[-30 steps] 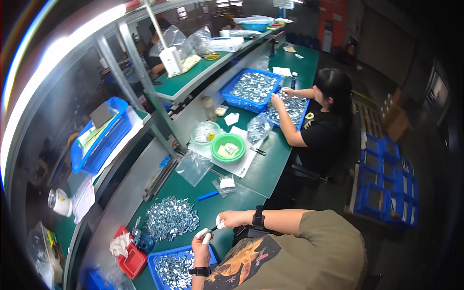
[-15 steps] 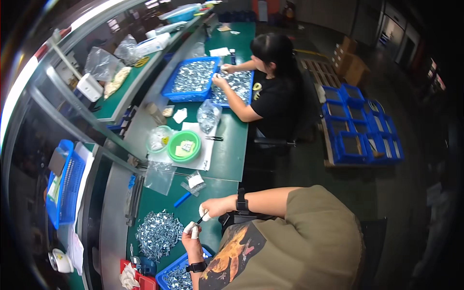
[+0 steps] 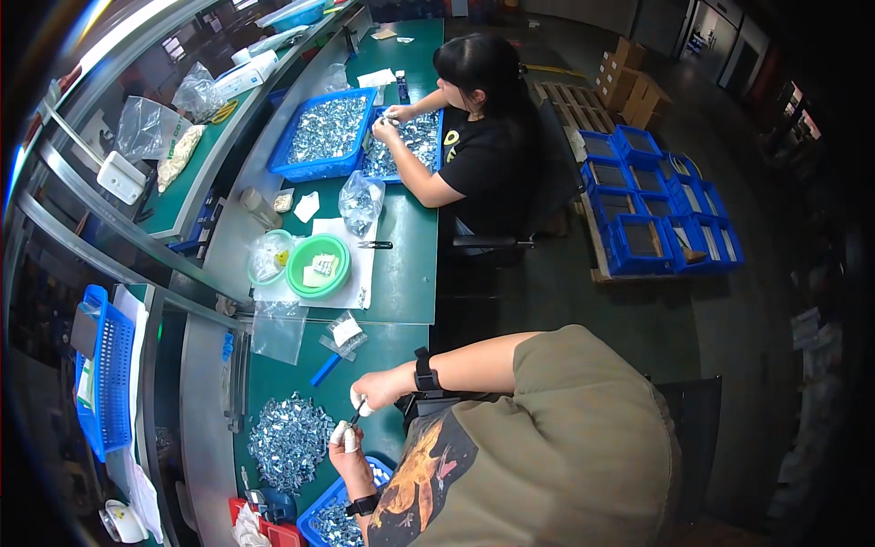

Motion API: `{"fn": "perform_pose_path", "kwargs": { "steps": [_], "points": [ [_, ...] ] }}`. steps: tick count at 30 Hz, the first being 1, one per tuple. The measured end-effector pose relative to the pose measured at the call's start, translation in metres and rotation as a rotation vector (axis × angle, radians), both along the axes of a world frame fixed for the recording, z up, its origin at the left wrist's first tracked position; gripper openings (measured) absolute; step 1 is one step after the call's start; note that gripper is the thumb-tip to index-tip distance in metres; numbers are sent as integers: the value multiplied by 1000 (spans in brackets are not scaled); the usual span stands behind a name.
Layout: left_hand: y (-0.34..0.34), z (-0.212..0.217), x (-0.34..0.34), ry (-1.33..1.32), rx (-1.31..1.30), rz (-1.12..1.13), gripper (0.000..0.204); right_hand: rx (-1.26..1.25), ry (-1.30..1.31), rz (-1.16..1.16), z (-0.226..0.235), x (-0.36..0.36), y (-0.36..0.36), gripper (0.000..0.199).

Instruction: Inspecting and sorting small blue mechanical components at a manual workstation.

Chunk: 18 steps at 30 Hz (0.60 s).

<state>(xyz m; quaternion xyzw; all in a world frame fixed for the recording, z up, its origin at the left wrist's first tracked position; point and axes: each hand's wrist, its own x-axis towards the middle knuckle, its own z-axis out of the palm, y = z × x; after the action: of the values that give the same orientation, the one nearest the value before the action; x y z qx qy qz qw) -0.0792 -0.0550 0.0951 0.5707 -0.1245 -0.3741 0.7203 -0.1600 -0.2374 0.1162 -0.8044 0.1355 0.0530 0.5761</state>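
Note:
My right hand [image 3: 378, 387], with white coverings on its fingertips, closes on a slim dark tool [image 3: 358, 413]. The tool slants down to my left hand [image 3: 350, 459], whose white-covered fingers are pinched together. Whatever lies between those left fingers is too small to make out. Beside my hands, a heap of small shiny metal parts [image 3: 290, 444] lies on the green bench top [image 3: 392, 339]. A blue tray [image 3: 314, 512] with similar parts stands just below my left wrist. Past my right hand lie a blue stick [image 3: 325, 369] and a small clear bag with white contents [image 3: 344, 333].
A green bowl [image 3: 318, 290] and a clear bag [image 3: 362, 202] sit farther up the bench. There a co-worker [image 3: 488, 128] handles parts over blue trays [image 3: 319, 171]. A red box [image 3: 283, 533] stands near the bottom; stacked blue crates [image 3: 649, 248] rest on a pallet at right.
The whole view has shifted, so the bench and both people appear farther left. My hands stay close together with the dark tool between them.

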Motion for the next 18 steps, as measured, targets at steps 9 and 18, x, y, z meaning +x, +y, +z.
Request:
{"fn": "perform_pose_path", "kwargs": {
  "steps": [9,18],
  "points": [
    [2,0,-6,-18,-26,15,22,38,89,55,15,-2,-3,25],
    [2,-6,-4,-64,-2,24,23,129,116,44,23,-1,-6,29]
  ]
}}
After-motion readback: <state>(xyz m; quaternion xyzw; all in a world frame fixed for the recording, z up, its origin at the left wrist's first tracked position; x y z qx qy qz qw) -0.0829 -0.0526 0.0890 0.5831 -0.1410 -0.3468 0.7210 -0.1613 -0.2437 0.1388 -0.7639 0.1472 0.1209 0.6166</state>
